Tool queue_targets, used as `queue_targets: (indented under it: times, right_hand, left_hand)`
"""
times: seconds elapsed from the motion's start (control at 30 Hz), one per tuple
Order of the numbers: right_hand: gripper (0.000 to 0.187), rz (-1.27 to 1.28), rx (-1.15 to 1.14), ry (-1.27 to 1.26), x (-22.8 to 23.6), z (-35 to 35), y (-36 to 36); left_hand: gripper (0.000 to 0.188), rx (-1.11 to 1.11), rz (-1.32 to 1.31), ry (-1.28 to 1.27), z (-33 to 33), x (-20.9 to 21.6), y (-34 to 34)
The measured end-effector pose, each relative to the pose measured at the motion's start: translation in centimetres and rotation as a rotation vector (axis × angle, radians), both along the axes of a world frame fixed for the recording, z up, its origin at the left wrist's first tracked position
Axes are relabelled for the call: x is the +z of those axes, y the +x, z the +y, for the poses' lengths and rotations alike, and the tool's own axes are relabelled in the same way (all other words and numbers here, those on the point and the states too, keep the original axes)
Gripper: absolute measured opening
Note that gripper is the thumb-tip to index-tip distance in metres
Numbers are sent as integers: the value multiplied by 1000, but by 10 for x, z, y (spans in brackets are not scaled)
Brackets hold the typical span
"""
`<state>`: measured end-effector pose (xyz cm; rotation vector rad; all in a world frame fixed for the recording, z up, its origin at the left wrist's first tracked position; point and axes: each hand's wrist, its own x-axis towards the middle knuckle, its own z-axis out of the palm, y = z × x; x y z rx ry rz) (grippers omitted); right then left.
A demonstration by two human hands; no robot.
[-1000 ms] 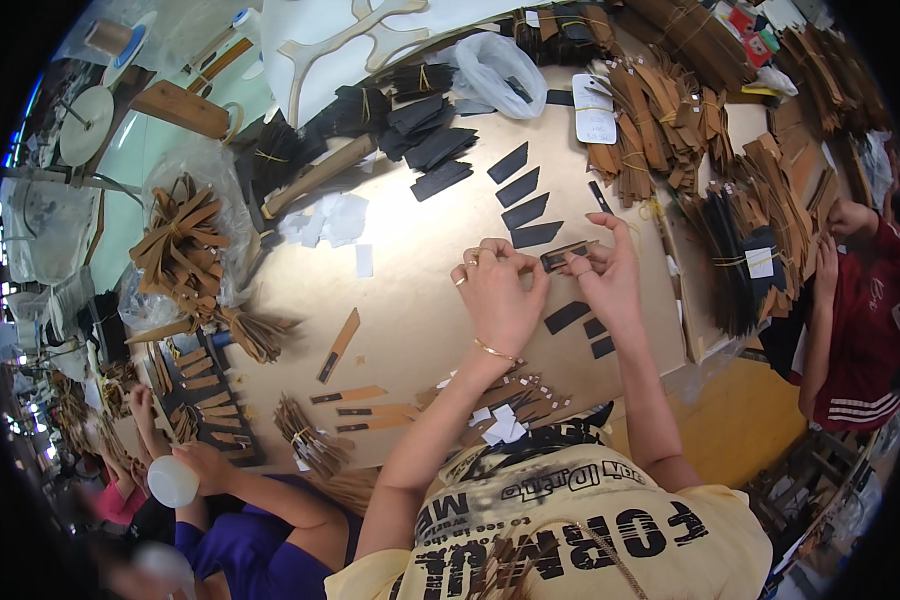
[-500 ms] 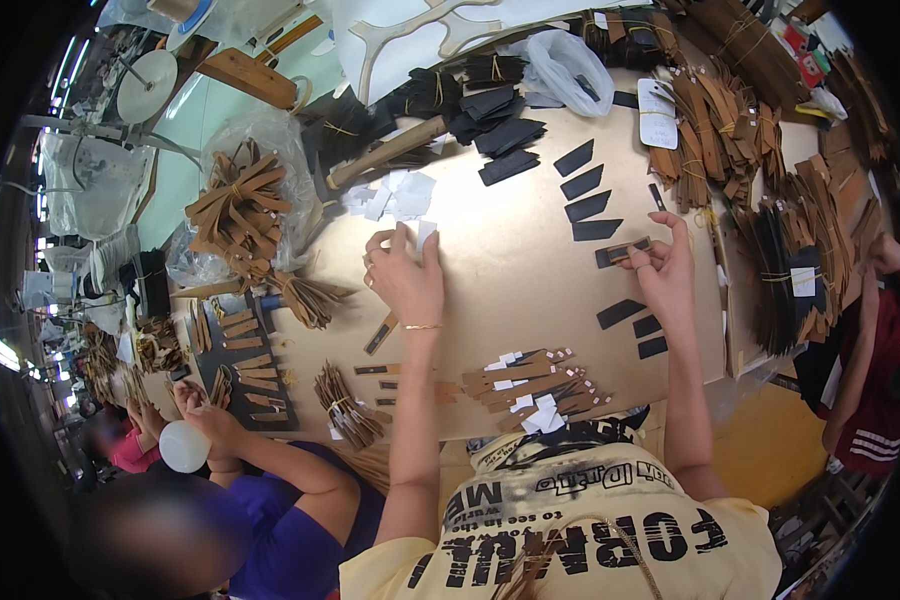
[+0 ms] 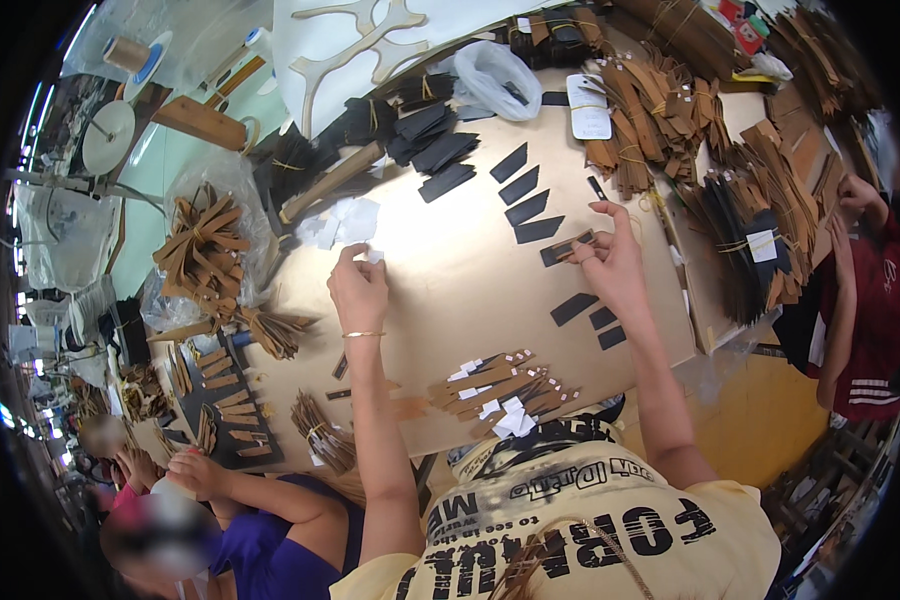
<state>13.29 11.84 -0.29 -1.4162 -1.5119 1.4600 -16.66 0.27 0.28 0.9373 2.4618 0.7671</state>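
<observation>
Since the earlier frame, left hand [image 3: 358,290] has reached up to pinch a small white tag [image 3: 374,257] — right hand [image 3: 610,262] pins a dark strip [image 3: 568,248] on the bench [image 3: 450,310]. Several black pieces lie placed; tagged brown strips [image 3: 495,385] wait near the person.

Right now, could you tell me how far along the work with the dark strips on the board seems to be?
Done, it seems: four dark strips lie in a row, three more lower down. In hand: the right hand holds a strip on the board, while the left hand pinches a white slip near the paper pile. Left: a tagged brown pile and bundles behind.
</observation>
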Motion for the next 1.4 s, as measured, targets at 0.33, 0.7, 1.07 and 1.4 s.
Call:
queue_targets:
  times: [0.33,0.7,1.07,1.4]
  right_hand:
    - [52,-38,15,3,6,-1,0]
    - [54,-49,22,11,6,0,0]
    - [55,-19,6,-1,-5,1,2]
    - [70,-195,230,304,8,-24,1]
  left_hand:
    - [15,-134,600,-59,2,-20,24]
    - [24,-1063,598,647,29,-5,105]
    - [32,-1612,715,591,72,-21,82]
    - [30,-1585,775,654,80,-23,82]
